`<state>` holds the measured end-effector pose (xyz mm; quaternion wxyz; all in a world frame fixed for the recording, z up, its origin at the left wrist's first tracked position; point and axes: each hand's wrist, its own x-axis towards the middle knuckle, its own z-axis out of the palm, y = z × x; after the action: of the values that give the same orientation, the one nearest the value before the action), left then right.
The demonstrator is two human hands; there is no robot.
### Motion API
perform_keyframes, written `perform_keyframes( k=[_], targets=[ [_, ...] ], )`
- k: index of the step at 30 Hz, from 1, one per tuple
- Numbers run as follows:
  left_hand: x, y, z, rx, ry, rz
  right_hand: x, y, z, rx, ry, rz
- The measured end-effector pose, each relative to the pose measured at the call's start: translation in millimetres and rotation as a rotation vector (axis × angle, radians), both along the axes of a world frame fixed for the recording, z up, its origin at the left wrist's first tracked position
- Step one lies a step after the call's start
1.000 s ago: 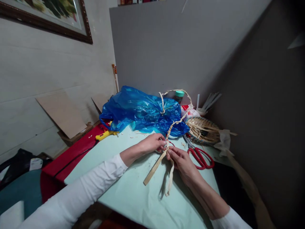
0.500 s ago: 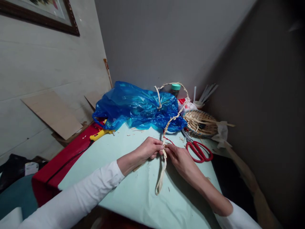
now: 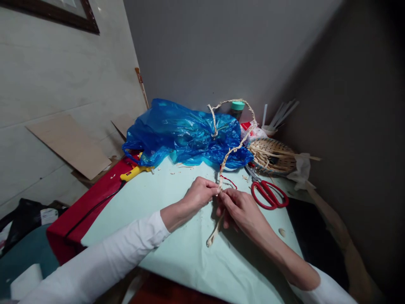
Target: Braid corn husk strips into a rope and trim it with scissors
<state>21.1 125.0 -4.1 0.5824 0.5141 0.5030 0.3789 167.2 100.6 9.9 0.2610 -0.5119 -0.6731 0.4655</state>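
A pale braided cord [image 3: 235, 148], seemingly of dried plant fibre, curves from the blue bag down to my hands at mid-table. My left hand [image 3: 202, 192] pinches it between thumb and forefinger. From the right, my right hand [image 3: 239, 204] grips the same spot, its fingertips meeting the left ones. Below them the loose strand end [image 3: 212, 240] hangs over the pale green sheet, partly hidden by my right fingers. A thin red string [image 3: 230, 182] is tied around the braid just above my hands. To the right lie red-handled scissors [image 3: 270, 194].
A blue plastic bag [image 3: 180, 131] fills the table's back. Right of it sits a woven basket [image 3: 284, 168] with fibre strips, before a cup of white sticks [image 3: 270, 130] and a green-lidded jar [image 3: 237, 106]. A yellow glue gun [image 3: 134, 173] with a black cord lies left.
My right hand has shifted over the strands below the braid, covering more of them, its lower fingers now showing beneath. The loose end has drawn up slightly. The camera view has tilted a little.
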Motion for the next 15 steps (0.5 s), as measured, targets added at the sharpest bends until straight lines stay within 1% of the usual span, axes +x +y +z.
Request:
perform_keyframes(
  k=[2,3,7,9,11,13,14,15],
  targets=[
    [1,0,0.0,-0.024,-0.019,-0.008,-3,-2,-2.1,0.002,-0.045,0.011],
    [1,0,0.5,-0.038,-0.029,-0.010,-6,-3,-3.7,0.045,-0.103,0.015],
    [0,-3,6.3,-0.062,-0.089,-0.025,-15,-4,-10.5,0.373,-0.460,0.014],
    [-3,-4,8.5,-0.065,-0.122,-0.021,-14,-4,-9.5,0.426,-0.526,0.029],
    [-6,-3,8.7,-0.066,-0.160,-0.026,-7,-4,-2.6,0.403,-0.445,0.110],
    [-9,-1,7.8,-0.060,-0.191,-0.046,5,-1,8.8,0.378,-0.291,0.177],
    [-11,0,7.4,-0.054,-0.196,-0.062,12,1,14.8,0.368,-0.218,0.163],
    [-11,0,7.3,-0.045,-0.192,-0.075,18,4,19.9,0.363,-0.156,0.096]
  ],
)
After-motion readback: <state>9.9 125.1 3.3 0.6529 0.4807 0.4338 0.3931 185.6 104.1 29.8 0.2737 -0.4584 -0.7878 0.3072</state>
